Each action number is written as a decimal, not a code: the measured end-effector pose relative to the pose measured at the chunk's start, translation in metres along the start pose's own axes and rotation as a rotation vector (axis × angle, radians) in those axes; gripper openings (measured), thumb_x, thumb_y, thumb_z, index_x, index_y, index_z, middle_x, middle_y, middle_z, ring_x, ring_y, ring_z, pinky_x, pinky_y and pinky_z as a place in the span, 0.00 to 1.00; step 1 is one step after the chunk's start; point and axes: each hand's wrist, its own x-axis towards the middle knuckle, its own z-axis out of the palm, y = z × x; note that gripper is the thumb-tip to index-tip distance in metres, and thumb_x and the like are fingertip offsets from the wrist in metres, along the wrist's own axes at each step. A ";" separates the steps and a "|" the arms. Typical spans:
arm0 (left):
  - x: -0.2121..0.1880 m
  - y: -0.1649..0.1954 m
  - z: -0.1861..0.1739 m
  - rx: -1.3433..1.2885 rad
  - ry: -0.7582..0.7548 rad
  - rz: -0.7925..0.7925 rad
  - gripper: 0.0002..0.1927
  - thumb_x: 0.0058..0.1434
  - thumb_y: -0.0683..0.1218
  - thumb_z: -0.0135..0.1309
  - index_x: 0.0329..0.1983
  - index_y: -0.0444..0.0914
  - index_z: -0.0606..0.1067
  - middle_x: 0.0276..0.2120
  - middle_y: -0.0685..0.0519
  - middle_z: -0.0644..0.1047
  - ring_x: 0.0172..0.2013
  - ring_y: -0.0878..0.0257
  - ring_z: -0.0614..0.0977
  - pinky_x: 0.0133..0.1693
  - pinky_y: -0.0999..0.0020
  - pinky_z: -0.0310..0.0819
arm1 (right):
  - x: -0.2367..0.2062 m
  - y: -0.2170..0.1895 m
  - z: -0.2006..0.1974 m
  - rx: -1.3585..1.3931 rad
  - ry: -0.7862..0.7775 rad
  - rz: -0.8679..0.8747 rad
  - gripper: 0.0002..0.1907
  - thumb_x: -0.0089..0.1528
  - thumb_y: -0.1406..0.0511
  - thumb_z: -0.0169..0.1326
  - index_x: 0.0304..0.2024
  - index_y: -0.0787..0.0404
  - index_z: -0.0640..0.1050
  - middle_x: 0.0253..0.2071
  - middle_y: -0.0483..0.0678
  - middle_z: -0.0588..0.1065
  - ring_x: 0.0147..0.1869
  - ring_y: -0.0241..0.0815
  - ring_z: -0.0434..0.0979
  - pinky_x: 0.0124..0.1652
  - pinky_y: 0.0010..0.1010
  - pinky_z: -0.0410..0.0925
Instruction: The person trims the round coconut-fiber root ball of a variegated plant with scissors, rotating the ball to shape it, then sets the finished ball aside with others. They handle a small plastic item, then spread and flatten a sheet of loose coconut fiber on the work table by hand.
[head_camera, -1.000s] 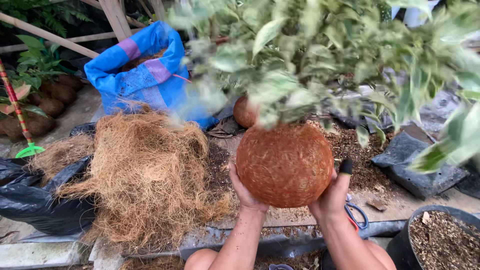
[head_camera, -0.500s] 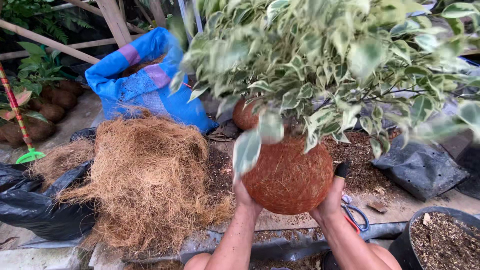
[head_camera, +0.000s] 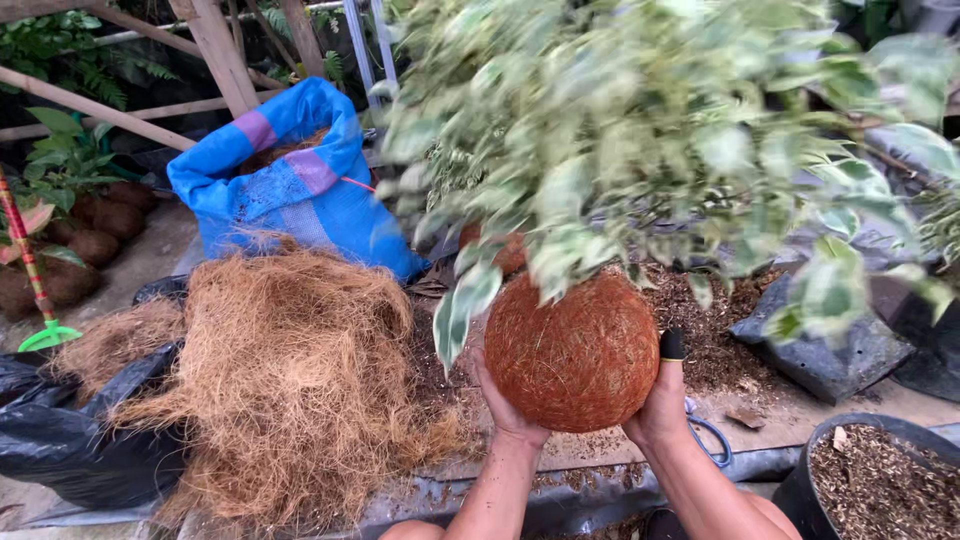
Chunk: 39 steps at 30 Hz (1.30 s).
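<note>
Both hands cup one round ball of reddish-brown coconut fibre (head_camera: 572, 350) from below, lifted above the workbench near the middle of the scene. The left hand (head_camera: 505, 405) lies spread under the ball's lower left; the right hand (head_camera: 662, 400) presses flat against its lower right, thumb upright with a dark cap on its tip. Neither pinches anything.

One bushy plant with green-and-cream variegated leaves (head_camera: 650, 130) rises from the ball and leans toward the viewer, blurred.

Judgement: the ball is best kept supported evenly from beneath with open palms, so that the wrapping is not crushed and the top-heavy foliage does not tip it sideways.

Count of surroundings:
- one loose heap of tan coconut fibre (head_camera: 290, 370), left of the ball, on the bench;
- one blue woven sack (head_camera: 295, 180), far left, open, with fibre inside;
- one black plastic sheet (head_camera: 70, 440), near left;
- one black pot of dark potting mix (head_camera: 875, 480), near right;
- several finished brown balls (head_camera: 95, 235) at far left, number unclear;
- one pair of blue-handled scissors (head_camera: 712, 440), partly hidden behind the right wrist.
</note>
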 end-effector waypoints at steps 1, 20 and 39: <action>0.000 -0.002 0.000 -0.024 0.005 0.002 0.48 0.56 0.80 0.34 0.69 0.47 0.68 0.64 0.46 0.72 0.61 0.43 0.74 0.57 0.37 0.70 | 0.001 -0.006 -0.001 -0.049 0.009 0.002 0.43 0.65 0.37 0.36 0.69 0.59 0.66 0.68 0.53 0.68 0.70 0.52 0.68 0.65 0.49 0.63; 0.019 -0.033 -0.009 -0.001 0.138 -0.056 0.43 0.60 0.76 0.30 0.66 0.47 0.71 0.60 0.49 0.76 0.62 0.48 0.75 0.59 0.42 0.70 | 0.047 -0.097 0.046 -1.397 -0.059 -0.409 0.26 0.53 0.54 0.67 0.48 0.62 0.81 0.47 0.51 0.83 0.51 0.45 0.82 0.52 0.38 0.73; 0.028 -0.106 -0.021 -0.109 -0.105 -0.295 0.47 0.63 0.79 0.29 0.72 0.46 0.68 0.64 0.46 0.74 0.64 0.48 0.74 0.63 0.44 0.67 | 0.054 -0.159 -0.067 -0.853 -0.382 -0.333 0.20 0.57 0.66 0.66 0.51 0.61 0.79 0.50 0.44 0.79 0.53 0.38 0.78 0.53 0.33 0.72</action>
